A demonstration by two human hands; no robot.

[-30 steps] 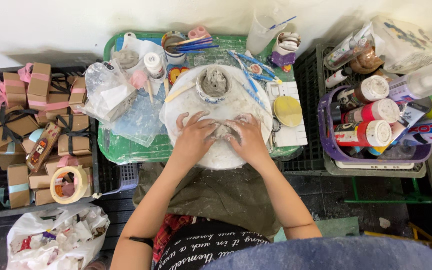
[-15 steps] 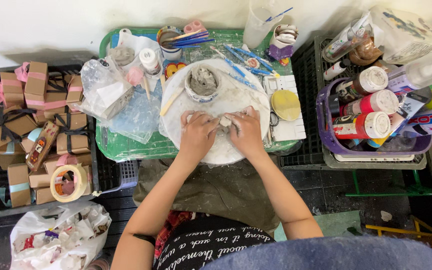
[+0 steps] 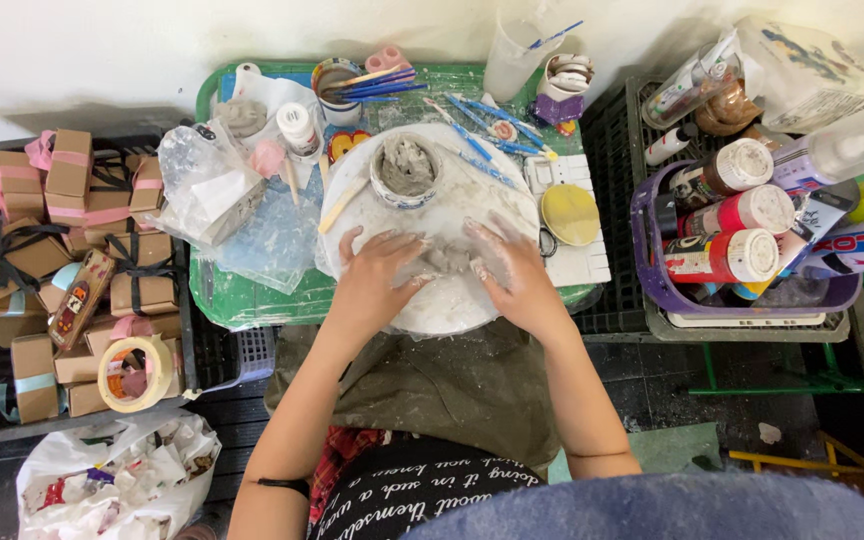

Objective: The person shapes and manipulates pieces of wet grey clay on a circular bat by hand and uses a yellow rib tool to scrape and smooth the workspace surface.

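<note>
Kneading a lump of grey clay (image 3: 444,258) on a round white board (image 3: 452,305) just above the middle of the frame, the left hand (image 3: 377,275) and right hand (image 3: 512,268) press in on it from either side, fingers half curled and cupping the lump rather than closed tight around it. This looks like an early shaping stage, the clay being a rough mass. Judging by that, the next move calls for even pressure from both palms, keeping the lump centred on the board and away from the small clay-filled bowl (image 3: 404,170) just above it. Most of the lump is hidden beneath the fingers, so its form is hard to make out, and the fingertips cannot be seen clearly.
</note>
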